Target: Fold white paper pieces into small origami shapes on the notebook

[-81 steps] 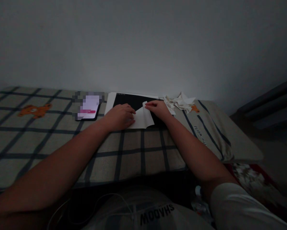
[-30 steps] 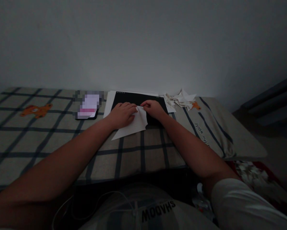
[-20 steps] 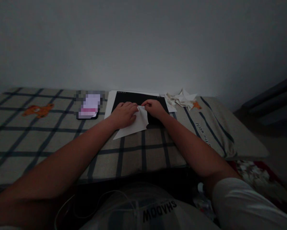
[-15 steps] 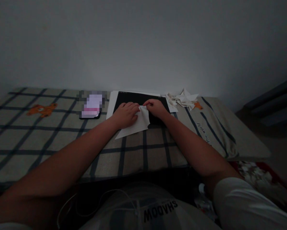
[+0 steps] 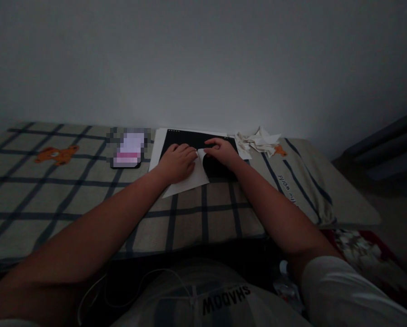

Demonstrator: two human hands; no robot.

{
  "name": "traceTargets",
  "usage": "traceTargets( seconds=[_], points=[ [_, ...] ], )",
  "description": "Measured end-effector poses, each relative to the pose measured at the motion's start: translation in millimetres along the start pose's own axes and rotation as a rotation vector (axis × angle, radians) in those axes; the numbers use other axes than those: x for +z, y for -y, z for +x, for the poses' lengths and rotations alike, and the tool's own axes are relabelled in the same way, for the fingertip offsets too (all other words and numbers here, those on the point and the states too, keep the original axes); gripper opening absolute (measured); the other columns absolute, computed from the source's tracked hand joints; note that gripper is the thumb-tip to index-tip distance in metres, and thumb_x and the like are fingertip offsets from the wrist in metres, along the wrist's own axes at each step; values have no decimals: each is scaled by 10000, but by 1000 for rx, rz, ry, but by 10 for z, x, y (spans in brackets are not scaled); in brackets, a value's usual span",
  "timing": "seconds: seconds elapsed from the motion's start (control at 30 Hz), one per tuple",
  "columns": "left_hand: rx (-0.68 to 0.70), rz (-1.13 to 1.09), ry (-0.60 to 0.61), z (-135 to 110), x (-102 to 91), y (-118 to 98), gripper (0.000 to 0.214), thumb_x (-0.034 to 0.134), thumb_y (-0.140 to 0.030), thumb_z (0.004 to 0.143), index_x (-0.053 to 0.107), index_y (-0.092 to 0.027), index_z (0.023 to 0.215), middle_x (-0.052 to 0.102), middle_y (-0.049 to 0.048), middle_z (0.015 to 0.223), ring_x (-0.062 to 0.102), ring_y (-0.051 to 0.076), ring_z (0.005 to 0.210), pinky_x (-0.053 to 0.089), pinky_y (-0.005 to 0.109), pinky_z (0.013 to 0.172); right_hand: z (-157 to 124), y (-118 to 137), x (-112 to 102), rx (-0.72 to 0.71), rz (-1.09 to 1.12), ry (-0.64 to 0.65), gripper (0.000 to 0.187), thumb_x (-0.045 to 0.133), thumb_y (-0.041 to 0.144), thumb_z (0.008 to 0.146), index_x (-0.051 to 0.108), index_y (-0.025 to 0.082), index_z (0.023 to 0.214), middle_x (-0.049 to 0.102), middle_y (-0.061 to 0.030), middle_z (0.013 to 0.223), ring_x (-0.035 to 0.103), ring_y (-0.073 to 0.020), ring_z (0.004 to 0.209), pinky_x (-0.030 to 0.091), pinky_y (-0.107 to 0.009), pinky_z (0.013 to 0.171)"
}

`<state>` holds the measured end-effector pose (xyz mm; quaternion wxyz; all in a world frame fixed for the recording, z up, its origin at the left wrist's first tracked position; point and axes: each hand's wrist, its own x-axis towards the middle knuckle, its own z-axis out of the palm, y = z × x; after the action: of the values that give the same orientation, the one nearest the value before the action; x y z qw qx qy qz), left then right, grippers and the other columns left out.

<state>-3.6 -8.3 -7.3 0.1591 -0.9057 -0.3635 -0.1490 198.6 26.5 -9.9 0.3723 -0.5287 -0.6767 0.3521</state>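
Observation:
A white sheet of paper [image 5: 191,181] lies partly folded over, its upper right edge curling up. My left hand [image 5: 178,162] is on the sheet, fingers bent over its top and the thumb tucked along the near side, gripping it. My right hand [image 5: 223,152] is just right of the curled edge. Its thumb and index finger are apart, and nothing shows between them. Beneath the sheet and both hands lies a black board-like sheet [image 5: 189,137] with small holes along its far edge. White paper [image 5: 158,144] shows under its left side.
A phone [image 5: 130,147] with a blurred screen lies left on the checked cloth [image 5: 87,200]. Crumpled paper [image 5: 259,140] sits to the right. A wall [image 5: 203,63] rises behind. Below right are a clear bottle [image 5: 286,286] and a red container [image 5: 382,240] with paper scraps.
My right thumb and index finger have opened away from the paper's edge, which they were pinching. The edge now curls beside them. My left hand has stayed on the sheet.

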Motion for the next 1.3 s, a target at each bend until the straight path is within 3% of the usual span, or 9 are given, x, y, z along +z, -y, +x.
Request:
traceTargets(
  seconds=[0.17,0.3,0.57,0.9,1.0,1.1,1.3],
  points=[
    [1,22,-13,18,-19,-10,304,410,-228,882,615,-181,1103,634,98,1177,508,286,1117,349,467,884,-18,44,-2,-26,4,12,265,610,163,736,679,108,985,669,-32,703,567,-115,609,449,-261,634],
    [-2,24,-11,14,-24,-13,323,397,-232,895,606,-195,1139,639,85,1178,517,279,1112,351,461,878,-5,16,-13,-91,-99,-27,161,609,221,759,725,119,803,702,-62,789,605,-142,708,462,-288,724],
    [-22,15,24,2,0,-30,333,361,-246,928,604,-196,1148,613,73,1246,514,256,1131,355,434,850,17,-52,-21,-98,-177,-10,214,586,198,764,721,102,900,694,-69,804,573,-131,691,435,-268,678],
    [-34,-15,27,11,-3,-38,311,377,-220,916,616,-201,1114,667,98,1114,542,258,1090,356,443,832,-24,-54,-42,-174,-315,-9,225,525,121,724,720,125,836,611,-18,666,471,-109,583,361,-252,595],
    [-33,-21,10,3,-3,-44,317,372,-222,922,624,-207,1113,661,94,1146,538,257,1101,349,452,847,-17,-65,-48,-150,-258,-28,199,561,209,754,701,129,869,611,-18,679,492,-115,601,365,-251,589],
    [-35,-18,4,-2,-19,-47,325,362,-235,934,630,-228,1118,647,73,1194,527,249,1122,335,455,871,-16,-57,-49,-94,-155,-14,300,617,323,752,669,132,977,581,8,630,496,-114,579,355,-240,555],
    [-69,16,-2,19,-64,-10,300,387,-233,934,651,-248,1078,652,47,1189,513,247,1123,326,443,857,-63,47,-39,-51,-58,63,250,615,217,726,659,112,949,542,33,595,447,-84,529,321,-225,524]
  ],
)
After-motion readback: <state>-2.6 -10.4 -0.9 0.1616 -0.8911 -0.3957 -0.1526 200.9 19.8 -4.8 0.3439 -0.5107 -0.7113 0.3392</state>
